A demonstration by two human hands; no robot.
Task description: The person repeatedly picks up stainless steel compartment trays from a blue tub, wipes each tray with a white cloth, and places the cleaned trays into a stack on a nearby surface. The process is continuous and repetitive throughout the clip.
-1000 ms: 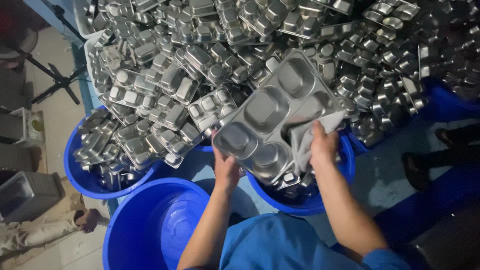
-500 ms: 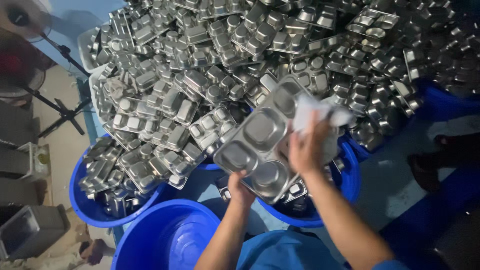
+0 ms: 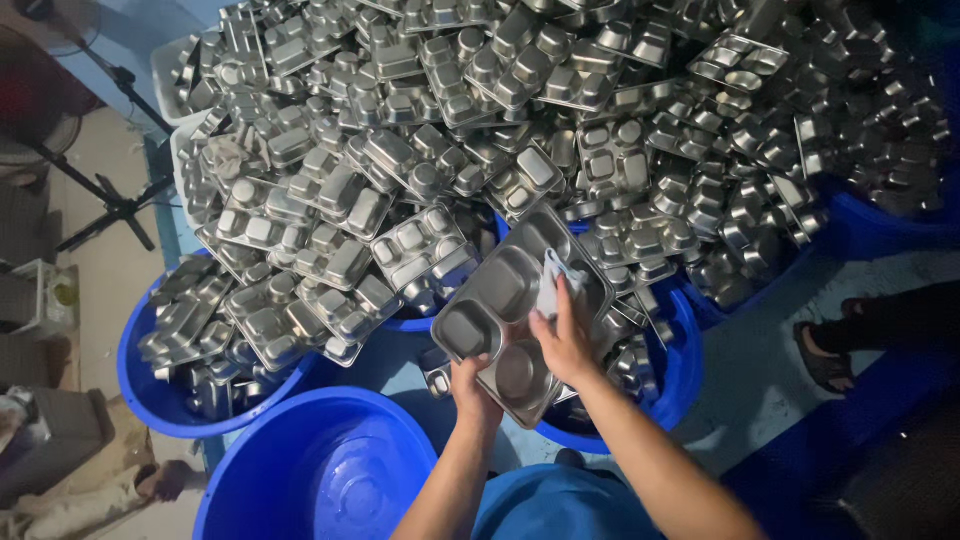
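**Entry: one steel tray, in hand, being wiped**

Fingers of my left hand [image 3: 472,385] are curling around the near edge of a compartmented stainless-steel meal tray [image 3: 505,300], gripping it from below and tilting it up toward me. Fingers of my right hand [image 3: 563,340] are pressing together on a crumpled white cloth [image 3: 552,285], holding it flat against the tray's inner face, near its upper compartments.

Item location: the tray is hanging in the air between both hands, above the gap between two tubs, its hollows facing me.

Surroundings, as they are lying:
- A great heap of matching steel trays [image 3: 520,120] is filling the upper part of the view, piled loosely at all angles.
- A blue plastic tub at my left [image 3: 160,400] is brimming with more trays.
- A blue plastic tub with only a shine of wet at its bottom [image 3: 320,470] is sitting just below my left forearm.
- A third blue tub [image 3: 675,380] is holding trays under my right wrist.
- A sandalled foot of another person [image 3: 825,355] is resting on the wet floor at the right.
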